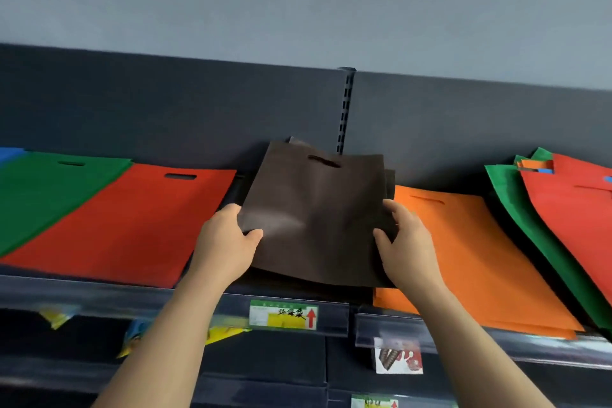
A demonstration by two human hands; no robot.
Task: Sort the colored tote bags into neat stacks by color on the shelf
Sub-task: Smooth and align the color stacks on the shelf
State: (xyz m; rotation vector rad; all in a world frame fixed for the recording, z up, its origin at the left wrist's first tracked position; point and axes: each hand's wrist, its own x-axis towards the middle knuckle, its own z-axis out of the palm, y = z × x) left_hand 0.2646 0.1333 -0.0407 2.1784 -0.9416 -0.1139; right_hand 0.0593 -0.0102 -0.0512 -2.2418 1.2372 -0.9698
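Observation:
A dark brown tote bag (314, 209) lies on top of a brown stack in the middle of the shelf (99, 295). My left hand (228, 238) grips its left edge, thumb on top. My right hand (407, 238) holds its right edge. Left of it lies a red bag stack (126, 225), then a green stack (43, 195) and a sliver of blue (10, 153). To the right sits an orange stack (470, 258). At the far right a mixed pile has a red bag (576, 209) over a green bag (516, 209), with orange and blue scraps showing.
A dark back panel with a slotted upright (346, 109) rises behind the bags. A price label (284, 315) with a red arrow sits on the shelf's front rail. Lower shelves hold packets and another label (399, 358).

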